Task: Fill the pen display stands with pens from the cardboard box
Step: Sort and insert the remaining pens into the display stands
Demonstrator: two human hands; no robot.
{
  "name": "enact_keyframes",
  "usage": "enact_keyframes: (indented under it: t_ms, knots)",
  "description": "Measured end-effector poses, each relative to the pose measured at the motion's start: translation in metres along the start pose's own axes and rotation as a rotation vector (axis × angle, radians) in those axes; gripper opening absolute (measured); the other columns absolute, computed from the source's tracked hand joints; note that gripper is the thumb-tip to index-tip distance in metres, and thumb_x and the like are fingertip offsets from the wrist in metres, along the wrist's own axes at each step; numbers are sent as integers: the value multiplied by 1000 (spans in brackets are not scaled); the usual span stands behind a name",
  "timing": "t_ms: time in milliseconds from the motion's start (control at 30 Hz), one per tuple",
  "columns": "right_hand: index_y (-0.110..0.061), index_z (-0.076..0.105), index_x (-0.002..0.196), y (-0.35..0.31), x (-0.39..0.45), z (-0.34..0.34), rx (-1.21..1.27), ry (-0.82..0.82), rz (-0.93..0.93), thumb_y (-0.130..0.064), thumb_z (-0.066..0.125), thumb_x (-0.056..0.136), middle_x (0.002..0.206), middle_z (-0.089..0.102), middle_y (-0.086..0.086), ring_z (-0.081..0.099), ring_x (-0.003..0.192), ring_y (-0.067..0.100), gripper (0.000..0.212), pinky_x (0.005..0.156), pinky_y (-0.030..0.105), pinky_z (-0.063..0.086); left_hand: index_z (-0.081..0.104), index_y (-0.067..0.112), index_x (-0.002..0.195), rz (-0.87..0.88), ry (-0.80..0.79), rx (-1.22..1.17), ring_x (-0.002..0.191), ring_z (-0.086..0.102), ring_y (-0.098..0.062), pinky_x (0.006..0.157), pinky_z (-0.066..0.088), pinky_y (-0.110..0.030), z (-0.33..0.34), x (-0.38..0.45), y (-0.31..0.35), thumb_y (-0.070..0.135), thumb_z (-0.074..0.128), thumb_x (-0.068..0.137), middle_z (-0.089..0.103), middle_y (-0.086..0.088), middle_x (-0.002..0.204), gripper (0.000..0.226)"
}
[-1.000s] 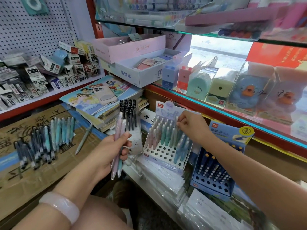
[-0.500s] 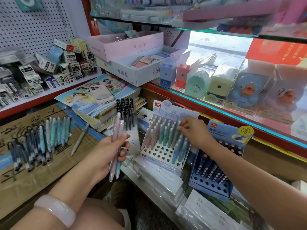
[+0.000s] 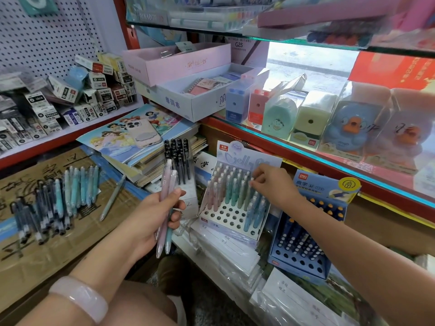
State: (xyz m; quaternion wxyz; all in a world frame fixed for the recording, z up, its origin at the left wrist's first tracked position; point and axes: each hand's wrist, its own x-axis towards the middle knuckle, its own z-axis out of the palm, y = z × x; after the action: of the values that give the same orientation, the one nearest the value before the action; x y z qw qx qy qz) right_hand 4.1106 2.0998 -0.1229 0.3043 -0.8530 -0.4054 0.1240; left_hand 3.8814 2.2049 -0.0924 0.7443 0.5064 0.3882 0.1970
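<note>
— Pens (image 3: 167, 209), a few pink and blue, sit clamped in the left hand (image 3: 154, 216); right hand (image 3: 274, 184) pinches a pen top in the white stand (image 3: 231, 217).

— Step?

— Seating one pen, I'd judge. Next: pass another across to an empty front hole.

— Containers?

— White stand about half full; blue stand (image 3: 303, 252) at 3 o'clock partly filled. More pens lie on cardboard (image 3: 70, 231) at 9 o'clock.
</note>
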Motion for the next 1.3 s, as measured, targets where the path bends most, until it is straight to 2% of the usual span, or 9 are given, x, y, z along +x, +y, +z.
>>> enact_keyframes:
  t_ms: [400, 500, 567, 667, 767, 867, 967, 1167, 1300]
  knots:
    - [-16, 64, 96, -2, 4, 4, -179, -21, -64, -17, 57, 91, 97, 67, 3, 60, 85, 17, 9, 77, 31, 51, 54, 1, 108, -14, -32, -45, 44, 42, -8, 36, 38, -16, 0, -5, 4, 23, 45, 95, 54, -5, 66, 27]
    - [-16, 66, 97, -25, -1, 2, 21, 18, -102, -21, 58, 91, 90, 64, -5, 57, 82, 9, 12, 72, 23, 46, 55, 0, 107, -3, -50, -40, 44, 45, -9, 37, 40, -18, 0, -7, 6, 22, 44, 95, 60, -6, 65, 27]
    - [-15, 67, 93, -50, -9, 3, 255, -121, -105, -25, 55, 92, 84, 64, -8, 55, 73, 6, 15, 68, 19, 44, 57, 0, 105, 10, -68, -29, 43, 47, -9, 38, 41, -17, 1, -9, 6, 20, 44, 95, 63, -7, 65, 26]
    - [-17, 67, 86, -80, -21, 10, 417, -349, -92, -32, 51, 94, 74, 61, 1, 50, 60, 12, 24, 59, 19, 45, 58, 1, 101, 32, -93, -14, 43, 46, -9, 38, 39, -17, 3, -11, 7, 17, 46, 94, 62, -7, 65, 22]
    - [-16, 67, 83, -99, -27, 20, 534, -434, -62, -36, 53, 93, 72, 58, 4, 51, 57, 12, 26, 58, 23, 46, 60, 2, 96, 56, -84, -8, 42, 44, -9, 37, 38, -18, 1, -12, 8, 15, 49, 92, 58, -7, 63, 17]
    - [-11, 65, 87, -110, -29, 26, 647, -457, -43, -29, 57, 92, 66, 55, -4, 49, 50, 0, 21, 44, 12, 40, 58, 5, 86, 64, -66, 14, 41, 44, -10, 36, 38, -18, -2, -13, 8, 15, 51, 90, 57, -7, 61, 13]
    - [-3, 63, 92, -115, -26, 26, 783, -479, -12, -19, 55, 93, 70, 56, -1, 50, 60, 4, 18, 50, 11, 44, 57, 4, 85, 55, -32, 21, 44, 48, -12, 38, 42, -19, -8, -12, 8, 18, 47, 93, 59, -9, 63, 19]
    - [2, 60, 98, -99, -12, 2, 814, -215, -44, -15, 51, 94, 74, 61, 4, 58, 63, 8, 19, 64, 16, 53, 56, 4, 94, 49, 98, 128, 47, 59, -16, 45, 54, -24, -25, -7, 5, 23, 43, 97, 61, -12, 68, 23]
    - [-8, 59, 97, -77, -2, 1, 546, 13, -78, -15, 50, 95, 82, 63, 3, 62, 74, 10, 12, 69, 19, 54, 56, 12, 95, 135, 201, 199, 37, 48, -11, 36, 41, -20, -34, -5, 8, 27, 41, 98, 56, -7, 59, 22]
